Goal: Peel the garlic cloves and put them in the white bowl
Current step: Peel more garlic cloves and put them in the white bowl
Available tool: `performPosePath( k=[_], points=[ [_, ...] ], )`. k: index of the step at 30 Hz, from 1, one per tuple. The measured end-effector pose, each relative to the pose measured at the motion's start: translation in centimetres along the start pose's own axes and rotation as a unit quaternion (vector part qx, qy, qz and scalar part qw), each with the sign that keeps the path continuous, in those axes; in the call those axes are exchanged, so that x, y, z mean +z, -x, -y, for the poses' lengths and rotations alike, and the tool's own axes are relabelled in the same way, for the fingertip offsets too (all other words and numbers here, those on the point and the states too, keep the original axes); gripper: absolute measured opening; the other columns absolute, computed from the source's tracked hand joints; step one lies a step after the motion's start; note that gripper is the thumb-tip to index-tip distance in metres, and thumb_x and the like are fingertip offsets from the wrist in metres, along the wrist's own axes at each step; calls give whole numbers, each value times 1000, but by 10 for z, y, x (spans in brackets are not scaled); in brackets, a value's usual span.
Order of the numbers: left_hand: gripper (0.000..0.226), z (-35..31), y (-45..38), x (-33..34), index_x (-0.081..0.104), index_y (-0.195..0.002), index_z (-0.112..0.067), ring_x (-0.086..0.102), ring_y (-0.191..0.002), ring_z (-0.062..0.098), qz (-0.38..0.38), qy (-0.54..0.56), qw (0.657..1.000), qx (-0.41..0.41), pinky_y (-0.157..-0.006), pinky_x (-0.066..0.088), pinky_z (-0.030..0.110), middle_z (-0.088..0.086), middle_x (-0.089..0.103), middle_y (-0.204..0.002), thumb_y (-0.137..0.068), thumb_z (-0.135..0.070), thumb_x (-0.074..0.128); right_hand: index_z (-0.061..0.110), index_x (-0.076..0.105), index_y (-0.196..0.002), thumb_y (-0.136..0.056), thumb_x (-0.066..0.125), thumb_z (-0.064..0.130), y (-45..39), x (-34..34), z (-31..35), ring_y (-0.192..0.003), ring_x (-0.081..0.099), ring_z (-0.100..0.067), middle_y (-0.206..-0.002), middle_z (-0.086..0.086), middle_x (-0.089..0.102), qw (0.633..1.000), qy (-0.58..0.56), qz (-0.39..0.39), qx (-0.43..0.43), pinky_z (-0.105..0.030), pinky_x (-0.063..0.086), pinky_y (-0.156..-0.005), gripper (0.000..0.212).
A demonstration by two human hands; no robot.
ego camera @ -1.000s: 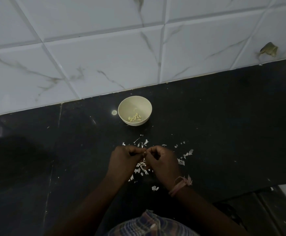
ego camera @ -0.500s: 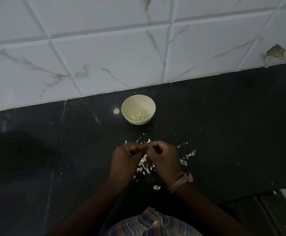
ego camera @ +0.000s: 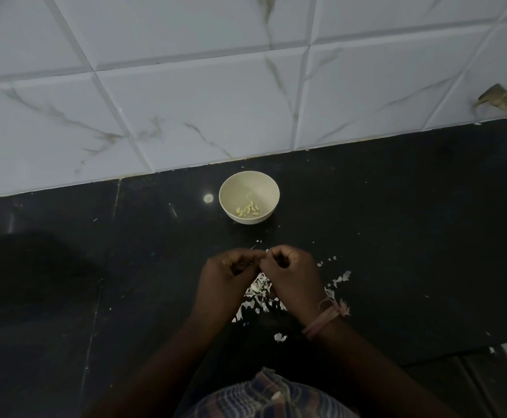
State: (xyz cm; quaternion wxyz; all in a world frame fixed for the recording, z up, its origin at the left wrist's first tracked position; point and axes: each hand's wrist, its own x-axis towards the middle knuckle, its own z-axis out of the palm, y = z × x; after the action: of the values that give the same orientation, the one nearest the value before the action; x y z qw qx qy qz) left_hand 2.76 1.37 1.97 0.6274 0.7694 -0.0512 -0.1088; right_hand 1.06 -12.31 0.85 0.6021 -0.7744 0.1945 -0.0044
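The scene is dim and bluish. The white marble-veined wall tiles catch most of the light, while the glossy black stone bench stays nearly featureless except for one small round glare spot. A broad soft shadow darkens the bench's left side. Tile joints bow from wide-angle distortion, and detail is soft and grainy.

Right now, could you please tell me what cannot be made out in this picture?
- Head view: whatever the left hand and right hand work on, hidden by curled fingers.
- Head view: the count of cloves in the white bowl, too small.
- Head view: skins partly covered by both hands.
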Motion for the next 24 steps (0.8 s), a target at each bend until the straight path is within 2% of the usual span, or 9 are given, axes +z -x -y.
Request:
performPosePath(
  k=[2, 5, 8, 11, 14, 18, 20, 24],
  points=[
    [20, 4, 0, 4, 79, -106, -14, 76, -93, 16, -12, 81, 996, -26, -80, 57, 22, 1, 80, -97, -91, -1, 71, 14, 72, -80, -85, 69, 17, 0, 1, 3, -51, 54, -8, -59, 6, 63, 999, -29, 7, 23, -30, 47, -51, 7],
    [22, 11, -1, 11, 75, -112, -5, 74, -103, 30, -46, 211, 972, -97, -92, 58, 37, 14, 78, -105, -91, -1, 69, 5, 70, -84, -90, 66, 15, 1, 2, 6, -44, 46, -8, -51, 8, 55, 993, -98, 14, 63, -25, 39, -43, 12],
    [23, 13, -1, 16, 70, -113, 1, 73, -105, 32, -60, 332, 929, -155, -96, 58, 40, 22, 75, -110, -90, 1, 66, 1, 68, -87, -94, 62, 15, 2, 4, 4, -42, 44, -9, -51, 6, 51, 984, -153, 20, 94, -25, 38, -41, 16],
    [20, 12, -4, 14, 69, -111, -1, 73, -97, 29, -82, 429, 880, -188, -93, 60, 38, 20, 74, -103, -92, 2, 63, 7, 64, -77, -97, 56, 11, 2, 5, 2, -43, 43, -12, -56, -2, 48, 973, -199, 8, 114, -27, 38, -42, 22],
    [20, 10, -9, 7, 68, -113, -1, 74, -99, 28, -96, 464, 858, -199, -89, 62, 36, 18, 74, -101, -96, 3, 58, 10, 61, -74, -98, 54, 12, -1, 2, -5, -42, 47, -16, -56, -5, 51, 979, -171, -2, 112, -30, 41, -47, 24],
    [24, 7, -7, 7, 67, -118, 2, 74, -95, 26, -81, 474, 848, -222, -84, 63, 31, 18, 73, -101, -97, 6, 56, 8, 65, -79, -96, 48, 7, -1, 2, -5, -53, 54, -21, -60, -5, 58, 992, -118, -8, 48, -33, 45, -50, 24],
    [23, 7, -7, 9, 67, -116, 3, 74, -93, 26, -80, 470, 850, -224, -84, 62, 30, 18, 73, -99, -96, 8, 56, 9, 65, -79, -98, 49, 11, -2, 3, -2, -56, 54, -20, -62, -4, 60, 994, -103, -16, 26, -33, 44, -52, 25],
    [21, 11, -6, 8, 69, -110, 1, 74, -95, 26, -85, 425, 877, -207, -82, 63, 31, 20, 74, -105, -92, 7, 61, 19, 68, -85, -94, 69, 27, -2, 4, 2, -67, 64, -10, -74, 4, 69, 999, -39, -17, -31, -31, 53, -62, 12]
  ],
)
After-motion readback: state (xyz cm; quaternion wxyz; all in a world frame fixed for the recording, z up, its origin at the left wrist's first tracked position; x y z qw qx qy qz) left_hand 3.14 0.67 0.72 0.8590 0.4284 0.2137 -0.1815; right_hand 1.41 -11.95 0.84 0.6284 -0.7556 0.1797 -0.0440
